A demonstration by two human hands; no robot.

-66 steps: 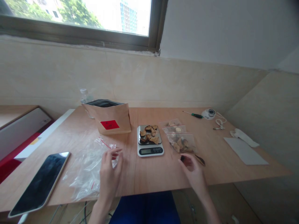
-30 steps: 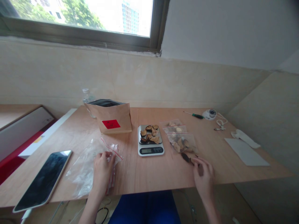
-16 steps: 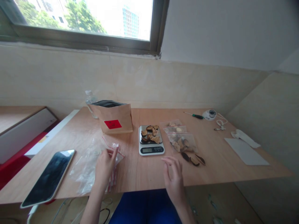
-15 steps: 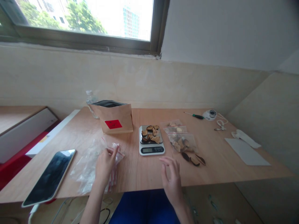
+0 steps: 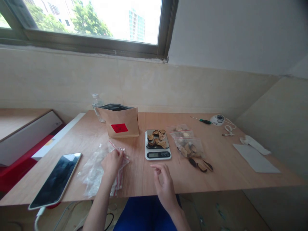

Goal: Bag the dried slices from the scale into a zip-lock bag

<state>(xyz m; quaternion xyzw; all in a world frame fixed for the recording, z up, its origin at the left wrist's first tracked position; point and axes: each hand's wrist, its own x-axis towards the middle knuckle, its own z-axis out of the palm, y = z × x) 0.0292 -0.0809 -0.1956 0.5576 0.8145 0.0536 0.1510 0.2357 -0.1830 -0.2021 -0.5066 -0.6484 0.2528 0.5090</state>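
Note:
My left hand (image 5: 112, 163) is closed on the edge of a clear zip bag (image 5: 125, 157) with a red seal line. Beneath it lies a loose pile of empty zip bags (image 5: 93, 173). My right hand (image 5: 164, 183) hovers just in front of the scale, fingers curled loosely and apart, holding nothing. The white kitchen scale (image 5: 146, 150) carries several brown dried slices (image 5: 156, 138) on its metal plate; its display is too small to read. To the right, filled zip bags (image 5: 190, 147) of similar slices overlap, with a few loose dark slices (image 5: 201, 165) in front.
A kraft paper pouch (image 5: 117, 118) with a red label stands open behind the bags, beside a plastic bottle (image 5: 97, 102). A phone (image 5: 56, 179) with a cable lies left. At right are a screwdriver (image 5: 204, 121), a white camera (image 5: 218, 119) and a white sheet (image 5: 255, 158).
My right hand has moved left, toward the front of the scale. My left hand stays at the zip bags, its fingers more tucked in. The view has shifted slightly.

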